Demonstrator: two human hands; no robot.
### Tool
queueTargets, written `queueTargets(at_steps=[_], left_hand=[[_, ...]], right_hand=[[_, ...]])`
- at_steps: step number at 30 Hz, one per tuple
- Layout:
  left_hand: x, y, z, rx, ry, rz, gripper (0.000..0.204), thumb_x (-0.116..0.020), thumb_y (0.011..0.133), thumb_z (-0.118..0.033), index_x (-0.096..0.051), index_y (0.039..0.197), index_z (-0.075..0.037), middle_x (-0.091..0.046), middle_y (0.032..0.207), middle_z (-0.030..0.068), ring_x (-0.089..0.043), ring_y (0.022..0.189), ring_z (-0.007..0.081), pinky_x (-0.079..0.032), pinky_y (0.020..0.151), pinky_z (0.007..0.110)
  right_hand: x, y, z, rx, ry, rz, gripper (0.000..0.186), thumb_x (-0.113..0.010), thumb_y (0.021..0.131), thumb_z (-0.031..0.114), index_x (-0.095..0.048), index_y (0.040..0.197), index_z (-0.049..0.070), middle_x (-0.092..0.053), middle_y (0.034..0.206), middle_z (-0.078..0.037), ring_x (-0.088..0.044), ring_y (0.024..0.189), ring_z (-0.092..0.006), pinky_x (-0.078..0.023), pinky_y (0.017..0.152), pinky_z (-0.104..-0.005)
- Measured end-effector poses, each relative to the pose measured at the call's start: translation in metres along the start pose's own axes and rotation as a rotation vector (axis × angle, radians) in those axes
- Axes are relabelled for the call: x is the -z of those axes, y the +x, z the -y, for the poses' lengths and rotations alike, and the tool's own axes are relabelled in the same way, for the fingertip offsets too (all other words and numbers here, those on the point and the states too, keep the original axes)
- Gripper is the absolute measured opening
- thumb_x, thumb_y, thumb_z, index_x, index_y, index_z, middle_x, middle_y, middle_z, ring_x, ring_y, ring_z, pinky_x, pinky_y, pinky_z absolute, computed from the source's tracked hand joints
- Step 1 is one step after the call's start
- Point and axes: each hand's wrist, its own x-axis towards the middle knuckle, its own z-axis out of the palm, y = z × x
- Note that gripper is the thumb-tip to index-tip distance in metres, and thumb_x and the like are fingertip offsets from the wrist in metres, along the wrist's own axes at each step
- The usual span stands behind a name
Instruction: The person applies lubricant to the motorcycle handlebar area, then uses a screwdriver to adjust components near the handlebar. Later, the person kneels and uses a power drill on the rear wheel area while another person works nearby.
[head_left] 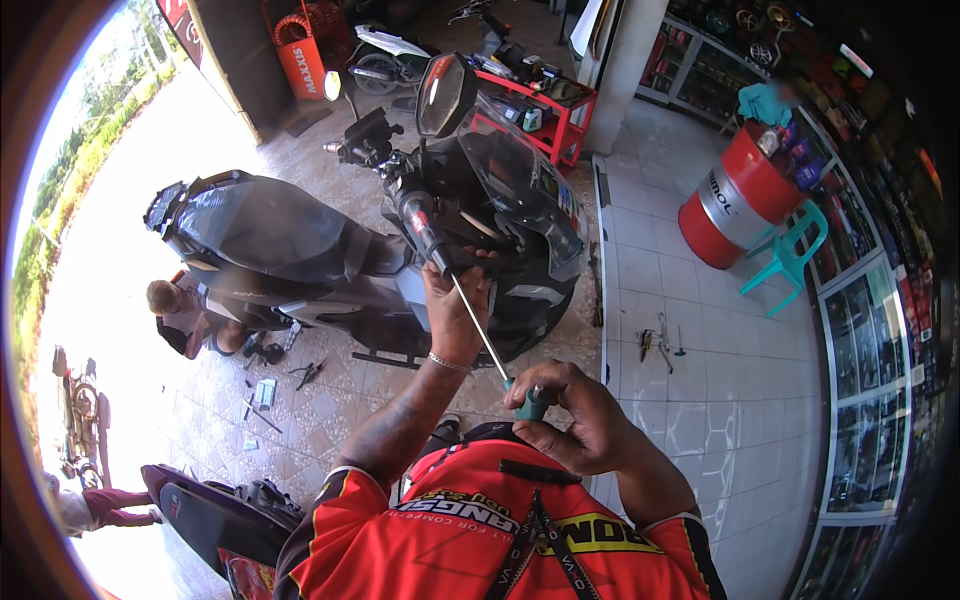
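A dark scooter (290,235) stands across the middle, its handlebar grip (420,222) pointing toward me. My left hand (458,305) is closed around the outer end of that grip, with fingers on both sides of it. In my right hand (580,420) is a screwdriver (484,333) with a green handle and a long metal shaft. The shaft runs up to the end of the grip, beside my left fingers. Its tip is hidden there, so I cannot tell what it touches. Beyond the grip are the mirror (446,95) and the windscreen (520,175).
Another person (180,312) crouches at the scooter's left side, near tools (265,393) on the floor. A second seat (205,525) is at lower left. Several tools (660,342) lie on the right tiles, near a red drum (740,195) and a green chair (785,262). Behind stands a red cart (570,125).
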Motion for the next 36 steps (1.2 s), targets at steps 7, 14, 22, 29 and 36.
queueTargets(at_steps=[7, 14, 22, 29, 36], left_hand=[[-0.002, 0.000, 0.000, -0.002, -0.039, 0.024, 0.046, -0.065, 0.085, 0.015, -0.043, 0.118, -0.010, -0.059, 0.114, 0.0096, -0.065, 0.109, 0.0265, -0.056, 0.092, 0.035], [-0.003, -0.001, 0.000, -0.004, -0.027, 0.043, 0.043, -0.065, 0.086, 0.014, -0.045, 0.117, -0.009, -0.061, 0.113, 0.0096, -0.065, 0.109, 0.0271, -0.056, 0.092, 0.034], [0.000, -0.001, 0.002, -0.033, 0.033, 0.052, 0.039, -0.066, 0.087, 0.009, -0.048, 0.118, -0.008, -0.063, 0.114, 0.0087, -0.063, 0.112, 0.0233, -0.048, 0.111, 0.050], [-0.002, -0.001, 0.004, -0.051, 0.025, 0.040, 0.040, -0.064, 0.088, 0.010, -0.047, 0.119, -0.008, -0.062, 0.113, 0.0092, -0.063, 0.110, 0.0236, -0.049, 0.107, 0.047], [0.002, -0.002, 0.008, -0.076, 0.086, 0.002, 0.041, -0.063, 0.090, 0.007, -0.048, 0.125, -0.008, -0.062, 0.113, 0.0080, -0.063, 0.110, 0.0205, -0.045, 0.112, 0.050]], right_hand=[[0.012, 0.010, 0.014, 0.089, -0.334, 0.173, 0.038, -0.073, 0.089, 0.014, -0.056, 0.122, 0.005, -0.062, 0.110, -0.014, -0.062, 0.095, -0.0338, -0.053, 0.082, -0.0412], [0.006, 0.000, 0.003, -0.048, 0.071, 0.080, 0.038, -0.070, 0.093, 0.010, -0.049, 0.124, 0.005, -0.062, 0.108, -0.012, -0.063, 0.099, -0.0208, -0.053, 0.085, -0.0328], [0.011, 0.000, 0.001, 0.004, -0.125, 0.141, 0.038, -0.070, 0.093, 0.008, -0.047, 0.124, 0.005, -0.061, 0.108, -0.010, -0.062, 0.103, -0.0193, -0.052, 0.091, -0.0356], [0.016, 0.003, 0.002, -0.113, 0.032, 0.167, 0.038, -0.071, 0.092, 0.008, -0.049, 0.122, 0.006, -0.061, 0.110, -0.010, -0.063, 0.101, -0.0165, -0.054, 0.087, -0.0334], [0.016, 0.000, -0.012, 0.006, 0.212, 0.114, 0.047, -0.072, 0.092, 0.007, -0.045, 0.131, 0.008, -0.060, 0.115, -0.011, -0.065, 0.100, -0.0185, -0.057, 0.082, -0.0329]])
